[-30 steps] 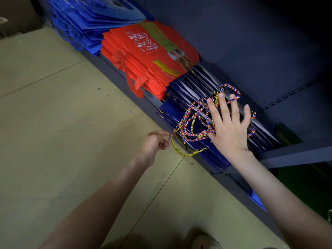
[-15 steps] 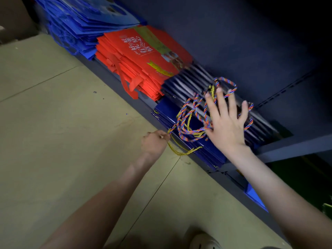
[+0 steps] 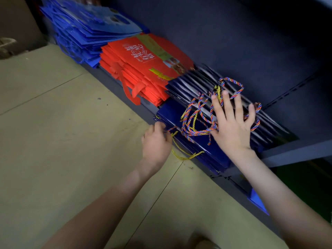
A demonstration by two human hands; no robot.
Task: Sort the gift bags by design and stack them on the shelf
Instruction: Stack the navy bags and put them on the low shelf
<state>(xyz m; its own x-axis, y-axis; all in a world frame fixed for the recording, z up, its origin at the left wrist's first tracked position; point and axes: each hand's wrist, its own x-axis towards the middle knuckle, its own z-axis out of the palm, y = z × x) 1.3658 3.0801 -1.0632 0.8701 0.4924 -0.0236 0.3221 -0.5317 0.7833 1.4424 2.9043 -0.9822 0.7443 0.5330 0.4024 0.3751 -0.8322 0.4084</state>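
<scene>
1. A stack of flat navy-blue paper gift bags [image 3: 172, 112] is seen lying at the near end of the dark grey-blue metal shelf [image 3: 296, 152], its front edge overhanging slightly.
2. A tangle of multicoloured twisted cord handles [image 3: 195, 112] is spread over the top of this stack, and a yellow twisted cord loop [image 3: 186, 156] hangs below its front edge.
3. The right hand [image 3: 233, 126] is laid flat on the cords and bags, fingers straight and spread.
4. The left hand [image 3: 156, 141] is held at the front edge of the stack, fingers curled, with a strand of the cord handles pinched at the fingertips.
5. A stack of red fabric gift bags [image 3: 143, 69] is placed just beside the navy stack, touching it.
6. A taller pile of bright blue gift bags [image 3: 89, 33] is set beyond the red ones.
7. A beige tiled floor [image 3: 53, 123] is visible in front of the shelf.
</scene>
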